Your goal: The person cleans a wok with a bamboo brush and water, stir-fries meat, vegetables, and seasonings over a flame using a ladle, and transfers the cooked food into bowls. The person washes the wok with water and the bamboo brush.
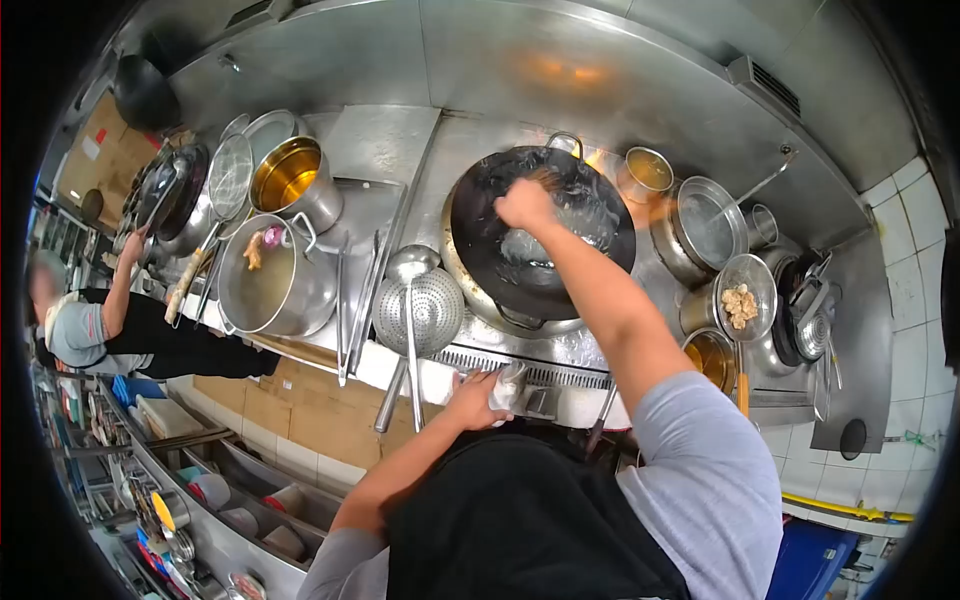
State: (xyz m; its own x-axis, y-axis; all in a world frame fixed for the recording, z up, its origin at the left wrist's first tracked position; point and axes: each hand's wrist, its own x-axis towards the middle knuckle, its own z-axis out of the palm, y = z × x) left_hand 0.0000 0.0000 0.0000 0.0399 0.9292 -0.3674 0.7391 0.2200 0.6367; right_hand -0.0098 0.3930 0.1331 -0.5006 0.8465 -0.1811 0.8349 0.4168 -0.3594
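Observation:
A large black wok (480, 215) sits over the burner, with water swirling and splashing in it. My right hand (527, 207) reaches into the wok, closed on what looks like a brown brush (545, 178); the blur hides its full shape. At the stove's front edge, my left hand (477, 402) is closed on a folded white cloth (507, 390). Just left of the wok lie a perforated skimmer (430, 315) and a ladle (412, 262), their handles pointing towards me.
Flames (597, 158) show behind the wok. On the left stand a large stockpot (310, 290) and a pot of amber liquid (290, 175). To the right are a pan of water (712, 222) and a strainer (755, 270) holding food pieces. Another person (85, 325) works far left.

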